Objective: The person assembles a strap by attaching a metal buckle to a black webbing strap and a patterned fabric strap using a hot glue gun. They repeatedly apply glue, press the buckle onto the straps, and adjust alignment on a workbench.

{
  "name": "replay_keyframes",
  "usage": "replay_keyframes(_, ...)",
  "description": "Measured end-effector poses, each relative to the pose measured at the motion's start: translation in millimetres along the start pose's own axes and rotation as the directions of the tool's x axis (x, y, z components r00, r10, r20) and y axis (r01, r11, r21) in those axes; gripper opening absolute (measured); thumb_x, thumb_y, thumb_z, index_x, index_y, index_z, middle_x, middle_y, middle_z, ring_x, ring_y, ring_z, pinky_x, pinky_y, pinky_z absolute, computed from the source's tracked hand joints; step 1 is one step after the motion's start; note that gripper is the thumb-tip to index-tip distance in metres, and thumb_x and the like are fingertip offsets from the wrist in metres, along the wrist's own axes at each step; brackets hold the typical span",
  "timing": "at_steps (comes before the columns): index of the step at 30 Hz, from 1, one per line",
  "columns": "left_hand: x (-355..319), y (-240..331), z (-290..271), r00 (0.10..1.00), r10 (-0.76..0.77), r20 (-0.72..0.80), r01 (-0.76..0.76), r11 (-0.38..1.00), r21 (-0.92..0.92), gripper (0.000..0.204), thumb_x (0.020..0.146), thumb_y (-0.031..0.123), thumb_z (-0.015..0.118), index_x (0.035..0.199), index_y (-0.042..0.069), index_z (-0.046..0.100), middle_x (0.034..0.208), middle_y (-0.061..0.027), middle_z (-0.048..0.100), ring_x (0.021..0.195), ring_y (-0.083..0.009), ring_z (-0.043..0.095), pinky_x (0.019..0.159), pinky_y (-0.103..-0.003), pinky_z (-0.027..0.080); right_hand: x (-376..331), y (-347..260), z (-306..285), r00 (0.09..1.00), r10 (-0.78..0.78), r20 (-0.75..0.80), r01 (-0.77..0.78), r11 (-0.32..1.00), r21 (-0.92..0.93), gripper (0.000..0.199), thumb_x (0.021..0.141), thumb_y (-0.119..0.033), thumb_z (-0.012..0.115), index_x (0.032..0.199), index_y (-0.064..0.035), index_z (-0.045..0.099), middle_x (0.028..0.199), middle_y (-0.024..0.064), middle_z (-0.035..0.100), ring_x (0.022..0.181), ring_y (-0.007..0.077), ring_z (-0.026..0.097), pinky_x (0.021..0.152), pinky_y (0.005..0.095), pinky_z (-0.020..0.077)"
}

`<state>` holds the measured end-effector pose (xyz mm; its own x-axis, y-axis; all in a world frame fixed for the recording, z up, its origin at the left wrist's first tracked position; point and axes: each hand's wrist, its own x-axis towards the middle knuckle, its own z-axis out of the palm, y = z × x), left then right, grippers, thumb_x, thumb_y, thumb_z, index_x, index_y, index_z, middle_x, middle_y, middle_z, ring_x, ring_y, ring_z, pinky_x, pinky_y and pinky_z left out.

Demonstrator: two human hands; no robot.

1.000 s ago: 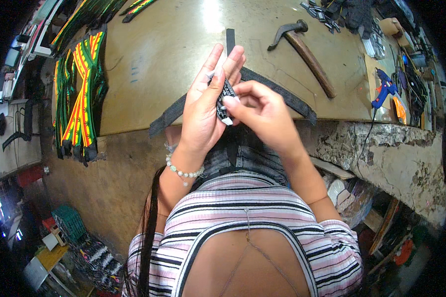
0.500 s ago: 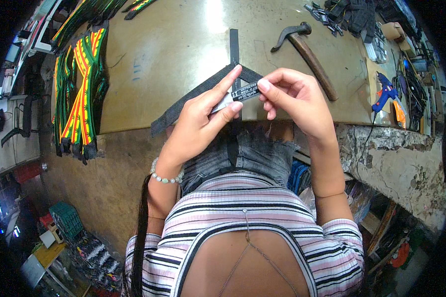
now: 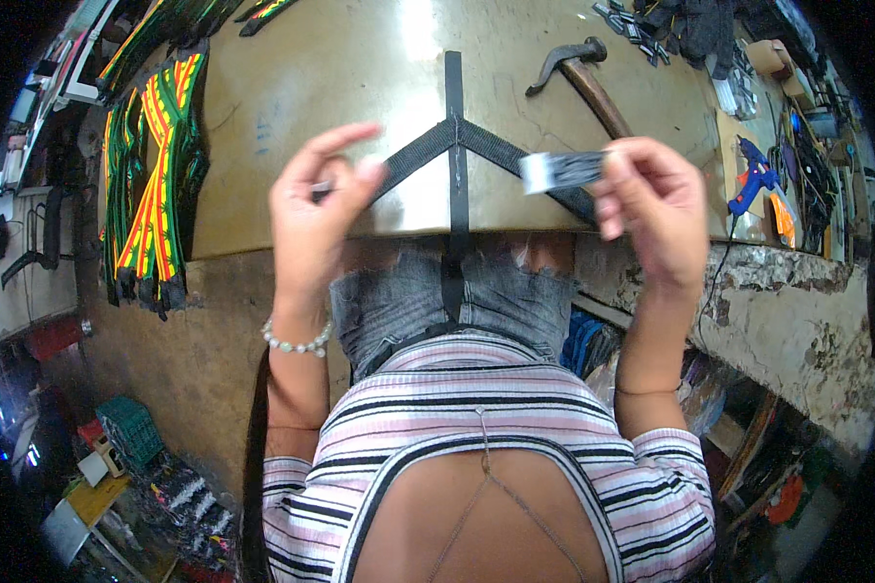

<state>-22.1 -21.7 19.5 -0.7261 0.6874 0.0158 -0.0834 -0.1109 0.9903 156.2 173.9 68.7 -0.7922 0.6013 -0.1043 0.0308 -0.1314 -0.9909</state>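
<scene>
1. Where both hands met half a second ago around a small dark piece, they have now drawn apart over the table (image 3: 292,68), so joint handling has ended.
2. The right hand (image 3: 651,209) pinches a small dark strip with a white end (image 3: 562,170) between thumb and fingers, raised above the black webbing straps (image 3: 457,146).
3. The left hand (image 3: 316,209) is loosely curled, fingertips pinched; what it holds I cannot tell.
4. Green, yellow and red striped straps (image 3: 151,194) hang at the table's left edge; a hammer (image 3: 578,68) and blue glue gun (image 3: 753,180) lie right.

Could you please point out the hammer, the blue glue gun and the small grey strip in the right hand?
hammer (image 3: 566,56): head view, on its metal head.
blue glue gun (image 3: 752,183): head view, on its body.
small grey strip (image 3: 564,170): head view, on its middle.
</scene>
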Motion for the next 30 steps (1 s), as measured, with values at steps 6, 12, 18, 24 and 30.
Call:
replay_keyframes(6,-8,-31,31,0.962,-0.124,0.243,0.162,0.977,-0.142,0.023,0.085,0.017,0.080,0.101,0.004,0.071,0.094,0.0015,0.067,0.079,-0.0036,0.054,0.071,-0.018,0.042,-2,54,23,0.975,0.069,0.209,-0.126,0.954,0.271,0.015,0.093,-0.008,0.071,0.098,0.0044,0.066,0.081,0.0074,0.068,0.065,0.0094,0.064,0.055,0.0222,0.0548)
replay_keyframes(12,-10,-22,36,0.964,-0.216,0.158,0.213,0.976,0.033,0.021,0.083,0.015,0.083,0.097,0.003,0.074,0.082,0.0041,0.064,0.069,-0.0014,0.047,0.060,-0.018,0.037,-2,63,26,0.980,0.086,0.178,-0.114,0.982,0.151,0.011,0.093,-0.004,0.069,0.100,0.0030,0.065,0.082,0.0061,0.067,0.067,0.0092,0.064,0.057,0.0223,0.0548)
replay_keyframes(18,-13,-19,36,0.976,-0.185,0.117,0.176,0.981,0.082,0.017,0.086,0.012,0.079,0.098,0.000,0.077,0.077,0.0058,0.063,0.064,0.0009,0.043,0.055,-0.017,0.033,-4,59,23,0.977,0.126,0.170,-0.171,0.945,0.280,0.017,0.095,-0.007,0.068,0.107,0.0045,0.066,0.088,0.0073,0.067,0.075,0.0101,0.065,0.065,0.0225,0.0562)
replay_keyframes(24,-16,-15,40,0.987,-0.130,0.097,0.116,0.984,0.138,0.018,0.085,0.010,0.079,0.102,0.004,0.078,0.081,0.0053,0.067,0.060,0.0017,0.039,0.051,-0.016,0.028,-7,59,25,0.991,0.027,0.134,-0.043,0.993,0.114,0.015,0.092,0.000,0.069,0.106,0.0068,0.067,0.101,0.0117,0.066,0.083,0.0146,0.067,0.070,0.0258,0.0593)
replay_keyframes(30,-12,-17,39,0.995,-0.018,0.099,-0.004,0.975,0.221,0.019,0.082,0.008,0.080,0.100,0.005,0.078,0.084,0.0028,0.069,0.057,0.0014,0.036,0.049,-0.017,0.027,-7,56,29,0.989,0.042,0.141,-0.062,0.988,0.141,0.014,0.091,0.002,0.068,0.105,0.0073,0.067,0.104,0.0128,0.066,0.086,0.0152,0.068,0.072,0.0266,0.0605)
